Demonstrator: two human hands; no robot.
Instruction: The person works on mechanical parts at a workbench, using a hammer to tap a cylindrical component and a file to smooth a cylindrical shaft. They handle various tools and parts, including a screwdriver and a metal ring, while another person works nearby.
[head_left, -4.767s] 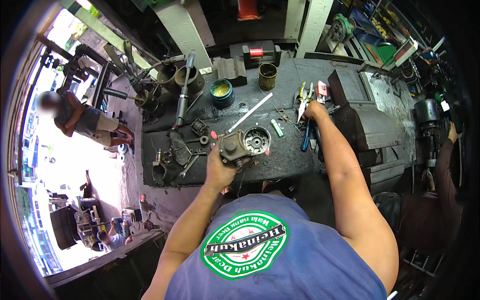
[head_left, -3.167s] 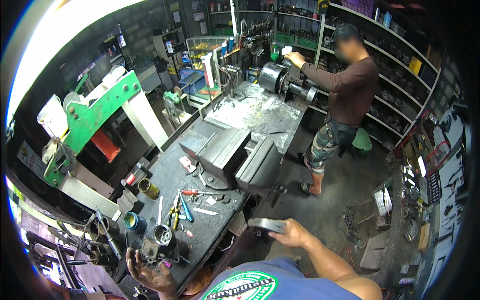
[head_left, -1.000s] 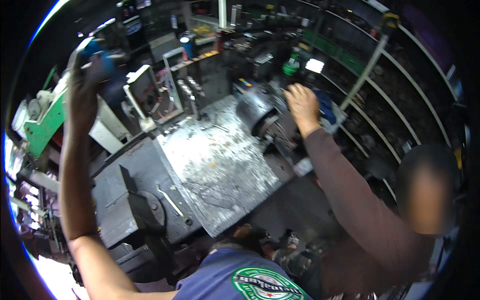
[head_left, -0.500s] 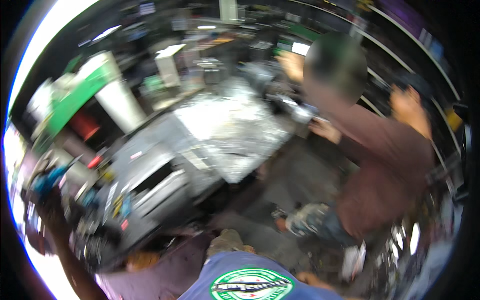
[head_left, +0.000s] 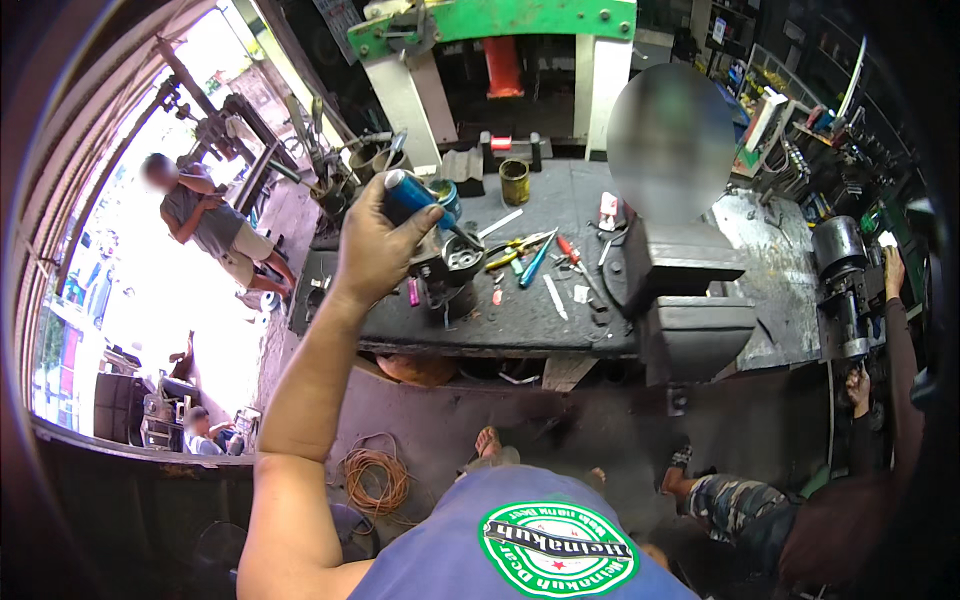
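Note:
My left hand [head_left: 385, 245] is raised over the near left of the workbench, its fingers wrapped round a blue-handled screwdriver [head_left: 408, 196]. The thick handle has a pale end, and a dark shaft slants down to the right toward a round cast metal part [head_left: 460, 256] on the bench. Whether the tip touches that part I cannot tell. A blue tin [head_left: 445, 203] stands just behind the handle. My right hand is not in view; only a bit of skin shows beside my shirt at the lower edge.
Pliers [head_left: 518, 248], a blue pen-like tool [head_left: 538, 262] and a red-handled screwdriver [head_left: 573, 255] lie on the workbench [head_left: 390, 326]. A vise [head_left: 695, 310] juts from its front. A green-topped press frame [head_left: 500, 20] rises behind. At right, a co-worker's hands [head_left: 858, 390] touch a cylindrical machine. Coiled cord [head_left: 376, 480] lies below.
My view has swung left, toward the bench and the bright doorway. My left hand has come from the far left edge to above the metal part. The co-worker now appears farther right.

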